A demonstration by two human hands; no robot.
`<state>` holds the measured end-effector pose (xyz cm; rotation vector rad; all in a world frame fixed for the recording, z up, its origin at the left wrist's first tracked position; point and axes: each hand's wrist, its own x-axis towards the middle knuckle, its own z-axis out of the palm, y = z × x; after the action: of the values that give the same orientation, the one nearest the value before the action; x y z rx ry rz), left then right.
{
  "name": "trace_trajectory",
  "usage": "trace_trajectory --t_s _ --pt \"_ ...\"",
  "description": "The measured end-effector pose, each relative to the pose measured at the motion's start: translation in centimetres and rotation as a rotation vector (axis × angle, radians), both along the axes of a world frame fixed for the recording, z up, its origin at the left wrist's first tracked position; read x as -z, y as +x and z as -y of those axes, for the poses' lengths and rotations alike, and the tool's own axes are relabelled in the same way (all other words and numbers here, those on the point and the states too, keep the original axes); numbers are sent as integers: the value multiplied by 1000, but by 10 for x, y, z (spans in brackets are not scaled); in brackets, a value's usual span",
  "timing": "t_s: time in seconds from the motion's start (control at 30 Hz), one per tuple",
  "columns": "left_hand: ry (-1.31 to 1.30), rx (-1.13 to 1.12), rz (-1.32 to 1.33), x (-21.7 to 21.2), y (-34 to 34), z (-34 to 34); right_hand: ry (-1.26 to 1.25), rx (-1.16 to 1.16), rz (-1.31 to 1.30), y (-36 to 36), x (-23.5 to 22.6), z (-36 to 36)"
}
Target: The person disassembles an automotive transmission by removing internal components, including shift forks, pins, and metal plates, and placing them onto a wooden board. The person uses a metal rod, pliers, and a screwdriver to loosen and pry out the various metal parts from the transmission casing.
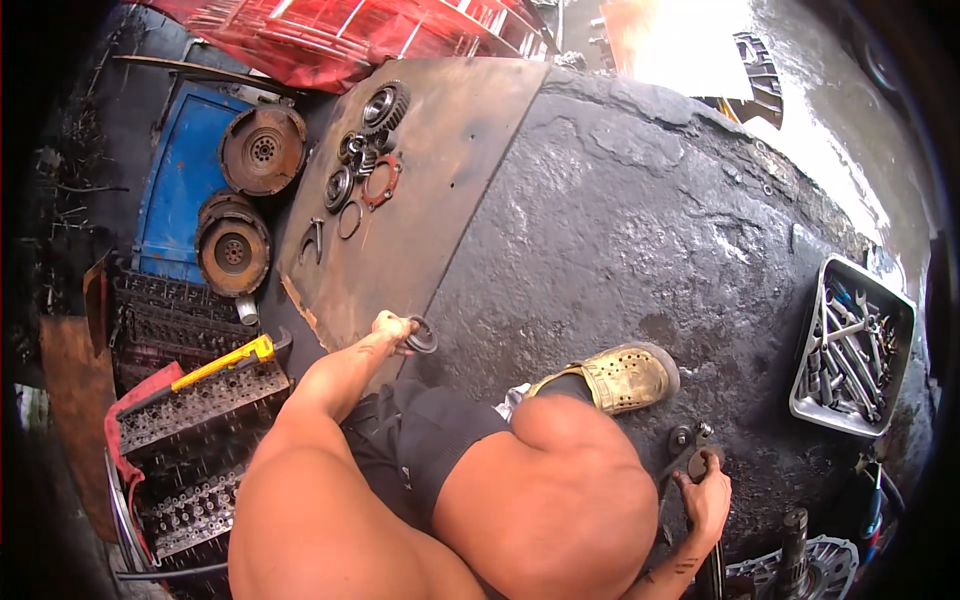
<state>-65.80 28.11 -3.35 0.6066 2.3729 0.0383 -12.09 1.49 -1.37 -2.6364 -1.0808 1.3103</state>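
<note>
My left hand is closed on a dark metal ring, held over the edge of a brown board. Down at the right, beside my bent knee, my right hand has its fingers curled on a flat, round metal part. Small round metal pieces sit just beyond those fingers. On the board's far half lie several gears, a red gasket, a thin ring and a bolt.
A metal tray of wrenches and sockets stands at the right. Rusty flywheels lean against a blue panel at the left. A yellow-handled hammer rests on engine cylinder heads. A gear housing sits lower right.
</note>
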Motion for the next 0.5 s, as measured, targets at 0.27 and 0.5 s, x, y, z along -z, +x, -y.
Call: trace_trajectory --t_s 0.27,0.5 --pt "290 21 381 -12 -2 -92 4 -54 57 -9 -4 -2" --pt "730 -404 719 -16 24 -177 -25 -76 66 -7 -3 3"
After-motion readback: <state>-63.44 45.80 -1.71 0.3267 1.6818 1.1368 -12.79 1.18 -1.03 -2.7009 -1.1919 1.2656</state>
